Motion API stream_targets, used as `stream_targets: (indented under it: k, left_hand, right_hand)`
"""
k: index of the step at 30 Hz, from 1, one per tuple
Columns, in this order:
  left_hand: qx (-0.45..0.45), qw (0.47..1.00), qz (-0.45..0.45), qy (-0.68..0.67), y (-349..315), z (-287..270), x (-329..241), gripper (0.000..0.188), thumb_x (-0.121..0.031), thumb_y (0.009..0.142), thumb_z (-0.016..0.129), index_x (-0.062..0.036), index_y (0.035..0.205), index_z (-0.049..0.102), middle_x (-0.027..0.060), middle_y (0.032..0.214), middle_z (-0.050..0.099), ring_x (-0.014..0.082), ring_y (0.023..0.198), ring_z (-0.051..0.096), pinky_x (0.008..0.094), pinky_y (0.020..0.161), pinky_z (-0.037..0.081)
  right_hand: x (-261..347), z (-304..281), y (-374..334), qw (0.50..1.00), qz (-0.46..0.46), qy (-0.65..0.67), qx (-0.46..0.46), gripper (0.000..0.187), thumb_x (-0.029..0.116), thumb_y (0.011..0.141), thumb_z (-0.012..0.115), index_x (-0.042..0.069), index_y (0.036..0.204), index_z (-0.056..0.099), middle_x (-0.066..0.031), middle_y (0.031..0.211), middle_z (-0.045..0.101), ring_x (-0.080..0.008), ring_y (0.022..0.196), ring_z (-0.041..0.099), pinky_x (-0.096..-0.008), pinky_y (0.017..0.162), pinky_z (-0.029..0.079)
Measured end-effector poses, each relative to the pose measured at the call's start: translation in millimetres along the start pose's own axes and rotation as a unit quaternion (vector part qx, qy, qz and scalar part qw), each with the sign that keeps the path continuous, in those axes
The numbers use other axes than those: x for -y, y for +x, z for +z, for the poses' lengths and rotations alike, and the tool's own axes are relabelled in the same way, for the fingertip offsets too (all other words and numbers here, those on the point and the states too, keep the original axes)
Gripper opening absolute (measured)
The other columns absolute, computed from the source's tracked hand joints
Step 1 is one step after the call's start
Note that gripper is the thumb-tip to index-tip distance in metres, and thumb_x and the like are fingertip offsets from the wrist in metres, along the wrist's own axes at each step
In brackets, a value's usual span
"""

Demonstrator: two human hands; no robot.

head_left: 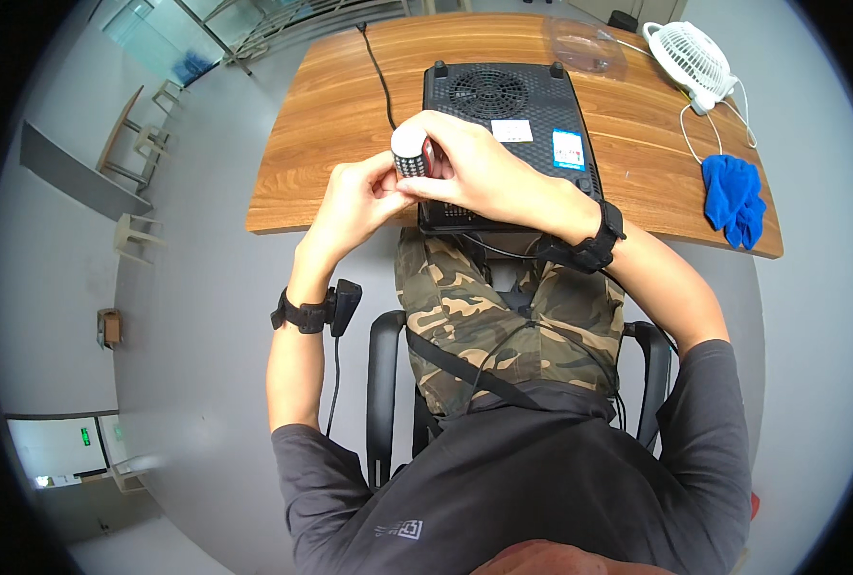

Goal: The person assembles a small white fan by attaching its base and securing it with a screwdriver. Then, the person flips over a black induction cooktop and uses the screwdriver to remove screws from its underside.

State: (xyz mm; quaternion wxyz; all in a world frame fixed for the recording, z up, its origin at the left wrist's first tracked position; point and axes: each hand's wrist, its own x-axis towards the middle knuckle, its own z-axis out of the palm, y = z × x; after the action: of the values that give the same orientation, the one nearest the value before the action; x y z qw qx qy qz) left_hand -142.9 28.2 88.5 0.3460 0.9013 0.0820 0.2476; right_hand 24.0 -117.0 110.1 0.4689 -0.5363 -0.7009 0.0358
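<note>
A black flat appliance [514, 91], like an induction cooker turned underside up, lies on the wooden table with its round fan grille on top. Above its near left corner my right hand [479, 172] is wrapped round a small cylinder [409, 144] with a white round end and a black side with white dots. A bit of red shows beside it, between the fingers. My left hand [354, 203] is closed, its fingertips meeting the cylinder's lower part and my right fingers. What lies under the cylinder is hidden by my hands.
The wooden table [335, 125] carries a white fan [692, 62] at the far right, a clear plastic piece [589, 48] and a blue cloth [733, 196] at the right edge. A black cable [378, 67] runs from the far edge toward the appliance.
</note>
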Motion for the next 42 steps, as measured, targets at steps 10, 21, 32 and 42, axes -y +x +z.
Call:
stream_targets:
  k: [10, 21, 32, 42]
  left_hand:
    - [0.0, 0.999, -0.044, 0.003, 2, -1, -6, 0.024, -0.016, 0.085, 0.086, 0.0, 0.089, 0.068, -0.0022, 0.064, 0.049, 0.0079, 0.062, 0.044, 0.0287, 0.058, 0.041]
    - [0.04, 0.995, -0.091, 0.002, 12, -15, -18, 0.022, -0.013, 0.088, 0.08, 0.003, 0.1, 0.069, 0.0024, 0.08, 0.073, 0.0059, 0.075, 0.064, 0.0254, 0.069, 0.053]
    - [0.006, 0.995, -0.094, 0.017, 15, -8, -26, 0.026, -0.016, 0.084, 0.085, 0.0021, 0.097, 0.071, -0.002, 0.072, 0.066, 0.0055, 0.068, 0.058, 0.0258, 0.062, 0.048]
    - [-0.003, 0.994, -0.1, 0.037, 12, -13, -32, 0.035, -0.018, 0.079, 0.087, 0.0021, 0.103, 0.072, 0.0072, 0.084, 0.076, 0.0115, 0.076, 0.07, 0.0291, 0.071, 0.056]
  right_hand:
    - [20, -16, 23, 0.98, 0.025, -0.194, 0.026, 0.047, 0.048, 0.096, 0.068, 0.002, 0.103, 0.064, -0.0193, 0.091, 0.074, -0.038, 0.086, 0.074, -0.0468, 0.075, 0.058]
    - [8, -20, 37, 0.981, -0.01, -0.148, 0.124, 0.037, 0.037, 0.098, 0.065, 0.002, 0.103, 0.059, -0.0199, 0.092, 0.07, -0.0384, 0.084, 0.072, -0.047, 0.073, 0.056]
    - [13, -29, 48, 0.981, -0.029, -0.159, 0.111, 0.034, 0.036, 0.1, 0.062, 0.002, 0.105, 0.063, -0.0194, 0.092, 0.071, -0.0386, 0.087, 0.072, -0.0474, 0.076, 0.057]
    - [15, -26, 42, 0.979, -0.064, -0.166, 0.096, 0.038, 0.041, 0.098, 0.066, 0.005, 0.111, 0.066, -0.0141, 0.095, 0.069, -0.0356, 0.089, 0.071, -0.0447, 0.078, 0.057]
